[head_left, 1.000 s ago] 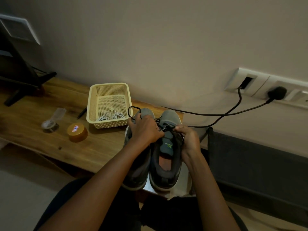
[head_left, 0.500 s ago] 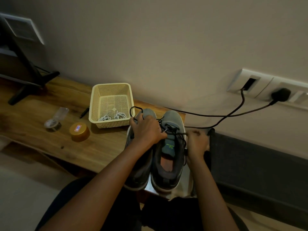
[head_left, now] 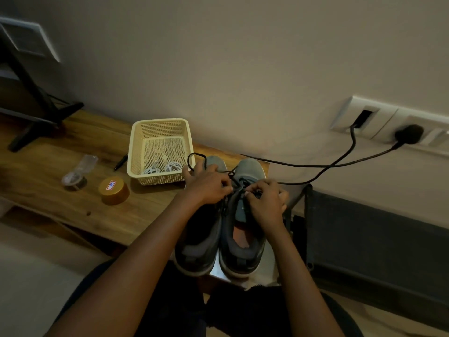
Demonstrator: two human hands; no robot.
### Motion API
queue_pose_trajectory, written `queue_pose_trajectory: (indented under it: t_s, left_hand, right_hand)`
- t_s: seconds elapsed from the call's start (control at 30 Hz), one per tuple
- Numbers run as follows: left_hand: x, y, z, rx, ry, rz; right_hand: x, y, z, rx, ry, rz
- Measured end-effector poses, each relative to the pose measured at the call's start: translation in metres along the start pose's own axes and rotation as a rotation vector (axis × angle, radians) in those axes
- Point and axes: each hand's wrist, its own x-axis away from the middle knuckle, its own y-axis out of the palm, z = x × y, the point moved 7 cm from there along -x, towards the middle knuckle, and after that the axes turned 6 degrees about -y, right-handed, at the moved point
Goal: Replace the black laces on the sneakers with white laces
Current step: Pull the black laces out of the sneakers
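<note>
While the left hand (head_left: 206, 184) clasps the sneakers (head_left: 240, 249) steady, the right hand (head_left: 267, 203) fingers (head_left: 252, 190) pinch the black lace (head_left: 234, 178) for unthreading.

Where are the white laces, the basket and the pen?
white laces (head_left: 173, 165): head view, on the coiled strands inside the basket.
basket (head_left: 160, 121): head view, on its far rim.
pen (head_left: 120, 162): head view, on its barrel.
</note>
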Motion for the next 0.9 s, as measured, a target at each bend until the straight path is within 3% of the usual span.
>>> queue_pose_trajectory:
  t_s: [0.17, 0.37, 0.5, 0.7, 0.83, 0.9]
  left_hand:
    - [-0.001, -0.014, -0.003, 0.093, 0.019, 0.098]
    - [0.000, -0.004, 0.006, 0.219, 0.052, 0.027]
    - [0.000, -0.007, 0.009, 0.210, 0.007, 0.106]
    - [0.000, -0.010, 0.007, 0.222, -0.020, 0.126]
    - [-0.001, -0.011, 0.001, 0.213, -0.041, 0.125]
    - [0.000, -0.010, 0.001, 0.226, -0.043, 0.114]
  right_hand:
    - [0.000, 0.001, 0.000, -0.060, -0.020, 0.009]
    - [-0.002, 0.003, 0.001, -0.153, 0.021, 0.010]
    - [-0.002, 0.006, 0.003, -0.190, 0.048, -0.015]
    - [0.000, -0.003, 0.012, -0.772, 0.297, 0.074]
    - [0.001, -0.017, 0.036, -1.316, 0.596, 0.224]
    - [0.000, -0.028, 0.048, -1.247, 0.606, 0.282]
